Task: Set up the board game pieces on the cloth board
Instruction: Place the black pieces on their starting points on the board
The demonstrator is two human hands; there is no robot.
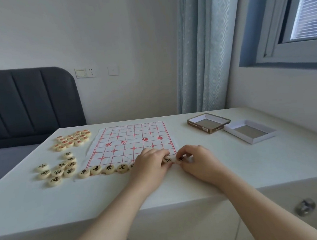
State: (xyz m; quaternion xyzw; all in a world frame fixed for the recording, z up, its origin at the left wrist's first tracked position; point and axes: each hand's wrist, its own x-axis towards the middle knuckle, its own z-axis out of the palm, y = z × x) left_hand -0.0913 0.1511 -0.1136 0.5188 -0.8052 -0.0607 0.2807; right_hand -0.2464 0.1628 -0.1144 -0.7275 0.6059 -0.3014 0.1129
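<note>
A white cloth board (132,139) with a red grid lies on the table. Several round wooden pieces with black characters (102,169) stand in a row along its near edge. My left hand (150,163) lies over the middle of that row, its fingertips touching a black-marked piece (167,159). My right hand (196,160) pinches another black-marked piece (180,158) at the board's near right corner. A loose group of black-marked pieces (60,170) lies left of the board. A pile of red-marked pieces (72,140) sits at the far left.
The white table (84,200) has its front edge close to me, with a round drawer knob (305,206) below. An open brown game box (208,122) and its white tray (250,131) lie at the far right. A grey headboard (26,103) stands beyond the table's left side.
</note>
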